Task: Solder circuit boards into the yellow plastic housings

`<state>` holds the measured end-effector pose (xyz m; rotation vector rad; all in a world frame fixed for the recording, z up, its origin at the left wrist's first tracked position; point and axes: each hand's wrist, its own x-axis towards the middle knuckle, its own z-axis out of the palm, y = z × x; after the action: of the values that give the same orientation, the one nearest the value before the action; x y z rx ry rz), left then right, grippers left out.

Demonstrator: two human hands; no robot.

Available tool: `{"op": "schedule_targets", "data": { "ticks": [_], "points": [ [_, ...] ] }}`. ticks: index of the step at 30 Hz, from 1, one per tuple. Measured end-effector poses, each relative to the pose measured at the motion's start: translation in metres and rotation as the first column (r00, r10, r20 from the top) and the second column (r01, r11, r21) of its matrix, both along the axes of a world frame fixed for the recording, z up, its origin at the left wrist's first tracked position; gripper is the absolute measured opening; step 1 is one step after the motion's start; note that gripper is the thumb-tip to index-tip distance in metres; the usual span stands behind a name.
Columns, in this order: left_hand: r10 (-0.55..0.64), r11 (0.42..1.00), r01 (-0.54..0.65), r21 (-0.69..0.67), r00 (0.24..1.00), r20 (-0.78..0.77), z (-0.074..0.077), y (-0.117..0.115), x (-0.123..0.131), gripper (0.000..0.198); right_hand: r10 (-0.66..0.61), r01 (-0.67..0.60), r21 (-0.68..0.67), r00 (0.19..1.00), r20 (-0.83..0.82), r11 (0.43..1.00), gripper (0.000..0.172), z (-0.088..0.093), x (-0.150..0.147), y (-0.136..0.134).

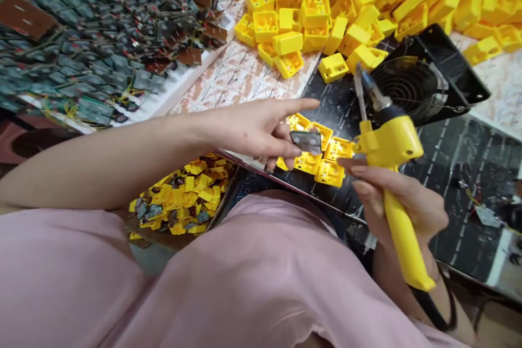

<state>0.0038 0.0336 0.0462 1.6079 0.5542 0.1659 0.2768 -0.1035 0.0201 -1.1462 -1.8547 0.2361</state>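
Observation:
My left hand (248,128) reaches in from the left with its index finger stretched out. Its thumb and other fingers pinch a small grey flat piece (309,142), possibly a circuit board. Below that piece lie several open yellow plastic housings (330,173), grouped near the table's front edge and partly hidden by the hand. My right hand (411,201) is wrapped round the grip of a yellow soldering gun (391,141), whose tip points up and away. By the right fingertips, a small greyish part (353,161) shows; whether it belongs to the gun I cannot tell.
A black fan (428,76) stands behind the soldering gun. Yellow housings (314,8) are heaped at the back. Many circuit boards (101,27) fill the left side. A box of yellow pieces (187,190) sits below my left arm. Wired parts (485,212) lie at right.

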Motion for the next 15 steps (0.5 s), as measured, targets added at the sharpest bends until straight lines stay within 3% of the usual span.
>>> {"op": "schedule_targets", "data": {
  "ticks": [1, 3, 5, 8, 10, 13, 15],
  "points": [
    [-0.023, 0.999, 0.022, 0.033, 1.0, 0.007, -0.003, -0.005, 0.008, 0.09, 0.045, -0.044, 0.043, 0.999, -0.02, 0.998, 0.034, 0.0, -0.004, 0.004],
    [-0.01, 0.99, 0.009, 0.141, 1.0, 0.009, -0.009, -0.013, 0.02, 0.092, 0.047, -0.052, -0.037, 0.99, -0.129, 0.998, 0.046, -0.001, -0.012, 0.011],
    [0.022, 0.982, -0.022, 0.185, 1.0, 0.003, -0.011, -0.019, 0.027, 0.093, 0.009, -0.035, -0.11, 0.975, -0.221, 0.993, 0.048, -0.005, -0.02, 0.014],
    [0.074, 0.995, -0.076, 0.064, 0.997, 0.031, -0.013, -0.02, 0.029, 0.086, -0.045, 0.035, -0.044, 0.968, -0.245, 0.998, 0.038, -0.01, -0.026, 0.013],
    [0.19, 0.98, -0.185, -0.068, 0.978, 0.081, -0.017, -0.018, 0.027, 0.075, -0.093, 0.1, 0.017, 0.964, -0.251, 0.995, 0.036, -0.01, -0.025, 0.01],
    [0.358, 0.918, -0.319, -0.236, 0.923, 0.143, -0.031, -0.024, 0.026, 0.064, -0.161, 0.185, 0.062, 0.947, -0.276, 0.981, 0.034, -0.009, -0.023, 0.006],
    [0.358, 0.92, -0.311, -0.237, 0.915, 0.187, -0.042, -0.036, 0.029, 0.056, -0.192, 0.228, 0.11, 0.944, -0.268, 0.967, 0.03, -0.008, -0.022, 0.005]
  ]
}}
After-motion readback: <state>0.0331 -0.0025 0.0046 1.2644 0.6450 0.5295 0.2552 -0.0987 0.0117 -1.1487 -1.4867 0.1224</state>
